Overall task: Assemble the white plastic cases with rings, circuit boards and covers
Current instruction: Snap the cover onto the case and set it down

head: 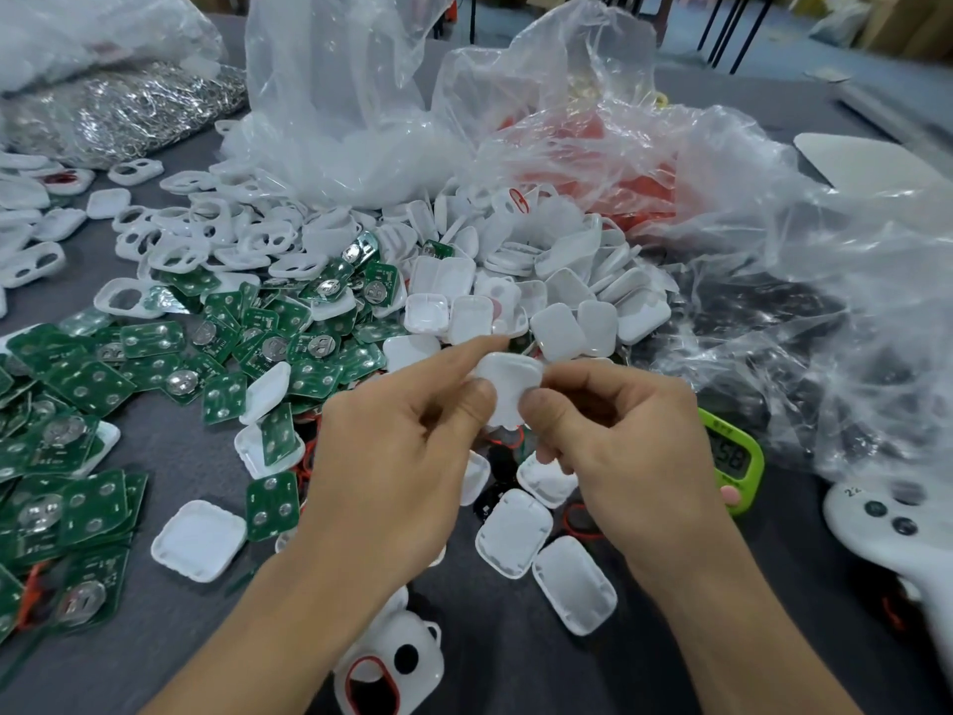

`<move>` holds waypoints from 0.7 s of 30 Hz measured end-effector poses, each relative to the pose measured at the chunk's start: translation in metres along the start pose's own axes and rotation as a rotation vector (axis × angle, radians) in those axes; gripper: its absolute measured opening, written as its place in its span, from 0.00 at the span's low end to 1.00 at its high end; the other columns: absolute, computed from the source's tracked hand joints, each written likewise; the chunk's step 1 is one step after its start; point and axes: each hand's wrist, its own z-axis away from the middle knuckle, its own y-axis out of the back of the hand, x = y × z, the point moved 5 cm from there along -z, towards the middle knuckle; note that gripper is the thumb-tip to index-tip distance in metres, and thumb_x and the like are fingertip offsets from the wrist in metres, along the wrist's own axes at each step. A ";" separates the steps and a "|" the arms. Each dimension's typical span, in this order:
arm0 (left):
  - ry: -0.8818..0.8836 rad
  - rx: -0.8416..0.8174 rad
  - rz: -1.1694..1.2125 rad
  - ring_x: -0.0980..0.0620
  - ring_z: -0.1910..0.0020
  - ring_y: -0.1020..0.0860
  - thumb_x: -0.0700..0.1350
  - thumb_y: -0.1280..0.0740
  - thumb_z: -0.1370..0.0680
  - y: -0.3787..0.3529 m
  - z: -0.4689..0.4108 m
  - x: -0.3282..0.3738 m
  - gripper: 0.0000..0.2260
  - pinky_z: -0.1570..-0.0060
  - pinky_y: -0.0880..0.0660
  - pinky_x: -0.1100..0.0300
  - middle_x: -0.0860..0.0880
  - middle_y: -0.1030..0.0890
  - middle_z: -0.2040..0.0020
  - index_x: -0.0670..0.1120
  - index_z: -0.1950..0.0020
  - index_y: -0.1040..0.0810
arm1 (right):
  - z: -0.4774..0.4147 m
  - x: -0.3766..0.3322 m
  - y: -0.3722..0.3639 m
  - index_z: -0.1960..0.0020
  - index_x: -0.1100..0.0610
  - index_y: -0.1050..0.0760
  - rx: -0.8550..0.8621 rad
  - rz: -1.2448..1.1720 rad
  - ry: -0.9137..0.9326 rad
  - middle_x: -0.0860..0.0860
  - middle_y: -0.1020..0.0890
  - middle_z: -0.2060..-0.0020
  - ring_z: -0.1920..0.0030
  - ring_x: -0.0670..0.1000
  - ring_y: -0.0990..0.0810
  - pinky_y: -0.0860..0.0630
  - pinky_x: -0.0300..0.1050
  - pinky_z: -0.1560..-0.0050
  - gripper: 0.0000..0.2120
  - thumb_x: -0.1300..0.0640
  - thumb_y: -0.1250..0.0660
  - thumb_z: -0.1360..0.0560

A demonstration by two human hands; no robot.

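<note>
Down front, a ringed case [392,657] sits on the bench [515,663]. Above it, left hand [397,456] and right hand [619,446] share one white case [508,384], each grip pinching an edge, thumbs pressing its face. Uneven thumb pressure could seat it crooked or flick it into the loose covers [515,528].

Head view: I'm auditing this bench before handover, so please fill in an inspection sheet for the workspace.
Surface: grey table, largely covered with loose parts.
Job's things: white case held above the table; green circuit boards heaped left; white covers piled centre; white frames behind; bagged metal rings far left.
Clutter: crumpled clear plastic bags, green timer, white button device at right.
Grippers: left hand and right hand both pinch the white case.
Cables: nothing seen.
Surroundings: dark furniture legs, cardboard boxes behind.
</note>
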 end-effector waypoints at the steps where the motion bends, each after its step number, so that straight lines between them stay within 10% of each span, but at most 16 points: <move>1: -0.019 0.040 -0.033 0.56 0.61 0.16 0.51 0.30 0.23 0.002 0.000 0.001 0.17 0.58 0.18 0.59 0.62 0.14 0.58 0.72 0.40 0.20 | 0.000 -0.002 0.001 0.60 0.49 0.13 0.013 0.036 0.027 0.44 0.17 0.72 0.72 0.41 0.21 0.27 0.31 0.69 0.09 0.61 0.24 0.26; 12: 0.052 0.030 0.479 0.57 0.70 0.17 0.40 0.23 0.31 0.002 -0.005 0.004 0.13 0.66 0.20 0.65 0.50 0.13 0.63 0.54 0.50 0.12 | 0.001 0.000 -0.002 0.46 0.49 0.14 -0.147 -0.174 -0.008 0.50 0.12 0.58 0.56 0.50 0.12 0.17 0.39 0.60 0.10 0.59 0.28 0.25; 21: -0.017 0.070 0.385 0.53 0.59 0.13 0.36 0.22 0.29 0.005 -0.003 0.007 0.15 0.58 0.18 0.64 0.53 0.12 0.57 0.54 0.48 0.13 | 0.002 0.007 -0.013 0.46 0.54 0.13 -0.175 -0.305 0.001 0.54 0.11 0.53 0.49 0.56 0.12 0.16 0.55 0.47 0.10 0.59 0.31 0.23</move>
